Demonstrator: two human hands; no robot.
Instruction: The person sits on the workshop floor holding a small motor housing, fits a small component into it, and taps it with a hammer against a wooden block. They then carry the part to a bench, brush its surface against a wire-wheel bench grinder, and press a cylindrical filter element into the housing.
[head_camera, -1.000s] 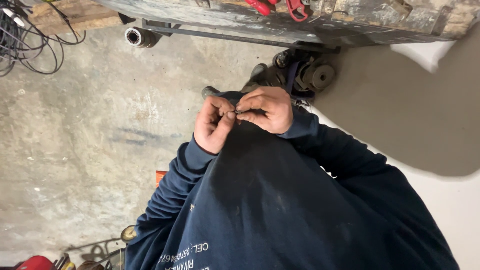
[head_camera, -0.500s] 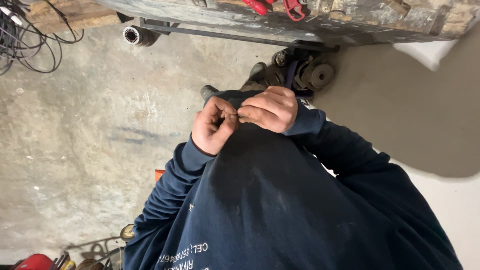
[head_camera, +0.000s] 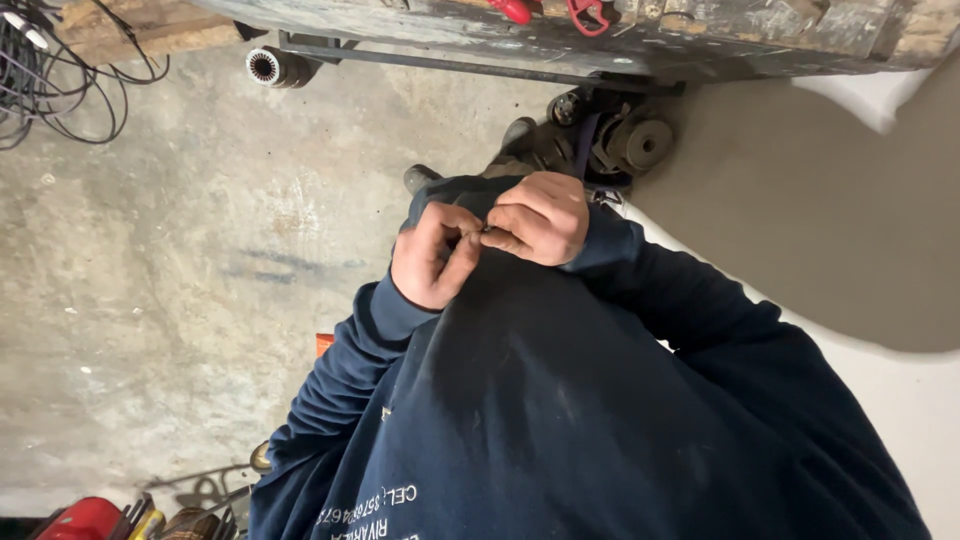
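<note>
Your left hand (head_camera: 432, 258) and right hand (head_camera: 535, 218) meet at your chest, fingertips pinched tight on a tiny dark part (head_camera: 486, 230), possibly a screw, held close over your sweatshirt (head_camera: 560, 400) to see it.

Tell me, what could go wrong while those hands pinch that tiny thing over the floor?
The small dark part is pinched only by fingertips of the left hand and right hand; it could slip and be hard to find on the mottled concrete floor. It might also roll among the metal parts under the bench. The loose cables could perhaps trip someone.
</note>
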